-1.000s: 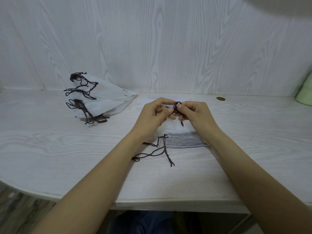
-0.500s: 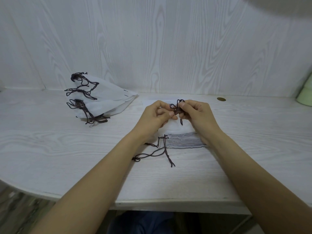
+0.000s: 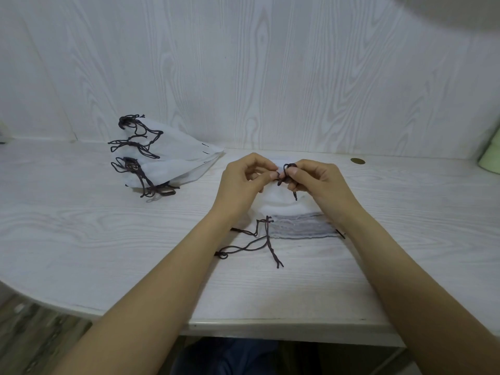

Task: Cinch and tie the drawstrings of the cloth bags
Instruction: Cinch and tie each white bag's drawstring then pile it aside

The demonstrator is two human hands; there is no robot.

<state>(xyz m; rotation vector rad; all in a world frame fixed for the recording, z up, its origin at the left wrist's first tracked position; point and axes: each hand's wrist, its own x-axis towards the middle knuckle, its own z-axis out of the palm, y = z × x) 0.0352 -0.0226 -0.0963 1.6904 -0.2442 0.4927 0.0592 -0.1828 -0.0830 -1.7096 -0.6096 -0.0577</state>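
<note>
Head view. Left hand [image 3: 244, 182] and right hand [image 3: 315, 182] meet at the far end of a white cloth bag [image 3: 281, 205] lying mid-table. Both pinch its dark drawstring [image 3: 287, 173], fingertips together on the cord; a small loop stands above the pinch and one short end hangs below the right fingers. Step in hand, as I judge it: forming the knot at the cinched mouth. To do it well: keep the loop small, hold the gathered cloth tight under the pinch, pull both ends evenly (slack here lets the mouth reopen).

Surroundings: the near drawstring [image 3: 257, 243] of the same bag trails loose on the table [image 3: 81, 239], close to the left forearm, which could snag it. A pile of bags [image 3: 173, 161] with tangled cords lies well apart at far left. A small brass disc [image 3: 357, 161] sits at far right.
</note>
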